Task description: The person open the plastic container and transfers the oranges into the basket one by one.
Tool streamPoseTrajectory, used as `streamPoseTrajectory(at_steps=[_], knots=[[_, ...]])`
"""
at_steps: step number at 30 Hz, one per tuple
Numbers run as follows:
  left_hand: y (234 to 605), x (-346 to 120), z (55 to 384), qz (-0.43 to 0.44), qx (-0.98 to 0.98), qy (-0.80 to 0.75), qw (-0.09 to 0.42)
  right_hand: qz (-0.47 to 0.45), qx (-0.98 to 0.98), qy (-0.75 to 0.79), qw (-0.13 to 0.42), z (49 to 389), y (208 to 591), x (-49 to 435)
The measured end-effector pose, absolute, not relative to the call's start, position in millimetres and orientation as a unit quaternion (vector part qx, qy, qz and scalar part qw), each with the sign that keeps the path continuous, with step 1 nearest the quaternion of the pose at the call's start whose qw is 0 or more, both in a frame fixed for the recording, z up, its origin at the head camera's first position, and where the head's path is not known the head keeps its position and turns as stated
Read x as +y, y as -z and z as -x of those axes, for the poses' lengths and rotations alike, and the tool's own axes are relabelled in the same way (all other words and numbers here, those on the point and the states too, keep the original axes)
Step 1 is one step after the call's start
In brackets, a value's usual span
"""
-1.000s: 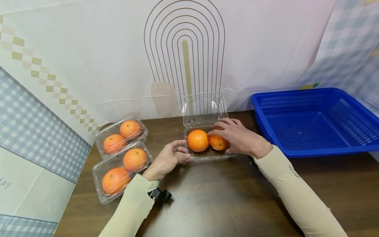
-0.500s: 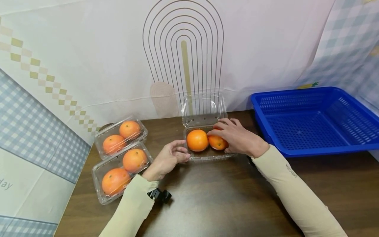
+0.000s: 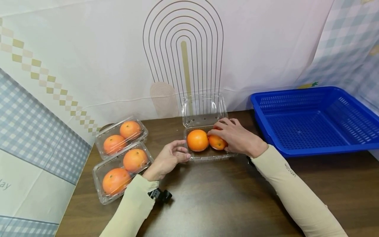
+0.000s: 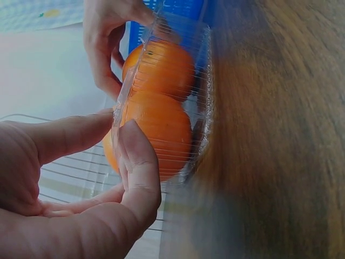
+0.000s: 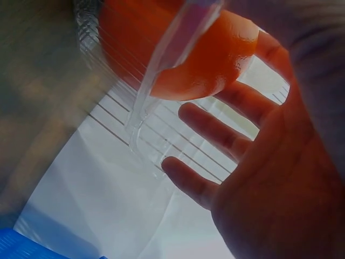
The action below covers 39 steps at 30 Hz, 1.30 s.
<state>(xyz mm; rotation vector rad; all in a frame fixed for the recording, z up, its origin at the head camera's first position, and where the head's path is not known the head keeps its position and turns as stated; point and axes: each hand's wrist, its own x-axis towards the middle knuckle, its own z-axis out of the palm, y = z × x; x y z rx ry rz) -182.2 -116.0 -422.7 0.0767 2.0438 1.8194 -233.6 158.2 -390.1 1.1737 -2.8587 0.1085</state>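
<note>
An open clear plastic clamshell box (image 3: pixel 211 157) stands in the middle of the wooden table, its lid (image 3: pixel 203 119) raised against the wall. Two oranges lie inside it, a left orange (image 3: pixel 197 140) and a right orange (image 3: pixel 217 143). My left hand (image 3: pixel 171 156) pinches the box's left rim between thumb and fingers, as the left wrist view shows. Over the box's right end, my right hand (image 3: pixel 240 138) holds the right orange, fingers bent around its far side and thumb near the front rim. Part of that orange is hidden under this hand.
Two closed clamshell boxes, a rear one (image 3: pixel 102 144) and a front one (image 3: pixel 100 194), each with two oranges, lie at the left beside my left forearm. A blue plastic basket (image 3: pixel 299 131) stands at the right. A patterned cloth (image 3: pixel 118 59) covers the wall behind.
Almost nothing differs. My right wrist has shifted very slightly to the left; the left hand, box and oranges keep their places.
</note>
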Motion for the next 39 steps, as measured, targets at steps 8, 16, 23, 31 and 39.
streamPoseTrajectory(at_steps=[8, 16, 23, 31, 39], knots=[[422.1, -116.6, 181.6, -0.031, 0.733, -0.649, 0.202, -0.373, -0.927, -0.036, 0.013, 232.5, 387.5, 156.9], [422.4, -116.8, 181.4, -0.032, 0.734, -0.648, 0.202, -0.375, -0.926, -0.038, 0.021, 229.9, 384.5, 157.3], [423.2, -117.3, 181.5, -0.032, 0.737, -0.644, 0.202, -0.372, -0.926, -0.048, 0.027, 228.9, 381.5, 159.0], [422.6, -116.9, 181.3, -0.030, 0.741, -0.640, 0.202, -0.369, -0.927, -0.057, 0.031, 227.2, 377.8, 161.0], [421.6, -115.9, 181.4, -0.021, 0.741, -0.641, 0.200, -0.370, -0.927, -0.051, 0.040, 226.2, 376.5, 162.4]])
